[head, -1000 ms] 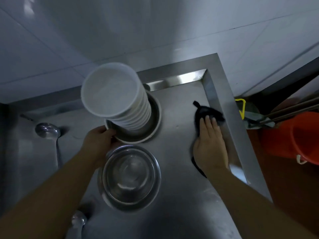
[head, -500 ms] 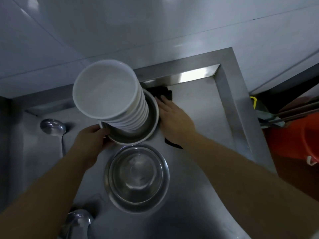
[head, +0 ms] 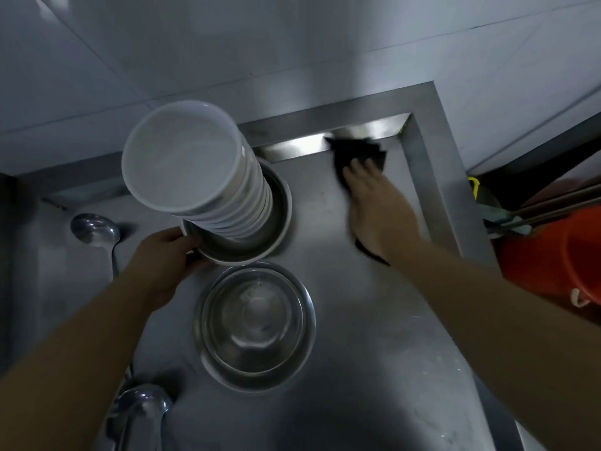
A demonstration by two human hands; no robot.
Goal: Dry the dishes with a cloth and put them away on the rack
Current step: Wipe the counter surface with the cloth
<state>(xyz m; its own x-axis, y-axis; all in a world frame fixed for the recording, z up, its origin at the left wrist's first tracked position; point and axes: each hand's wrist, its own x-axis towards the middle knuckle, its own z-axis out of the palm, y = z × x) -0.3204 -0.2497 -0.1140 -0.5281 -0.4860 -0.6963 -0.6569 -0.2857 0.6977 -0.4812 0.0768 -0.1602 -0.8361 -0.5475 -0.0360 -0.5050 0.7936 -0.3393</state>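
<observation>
The left hand gripped the near-left rim of a shallow round steel basin, fingers curled over its thin rolled edge. Inside that basin stood a tall stack of white bowls — smooth, matte, round, nested closely so their rims formed a ribbed column leaning slightly toward the left hand. Just nearer than the basin, between the two forearms, sat a second steel bowl, deeper, polished and reflective, with a wide flat lip; its far rim lay just beside the basin's near rim, though whether they touched could not be told. The right hand lay flat with fingers straight, pressing a black cloth onto the brushed stainless surface. The cloth was crumpled and ragged-edged, spreading beyond the fingertips into the far right corner, where it met the shiny raised border of the surface; a dark scrap of it also showed under the wrist. Left of the left hand rested a steel ladle, its rounded bowl glossy, the handle running back toward the person. Another rounded, chrome-like piece showed below the left forearm — what it was could not be told. Right of the right arm, off the surface, stood an orange plastic bucket with long handles lying across its top.
</observation>
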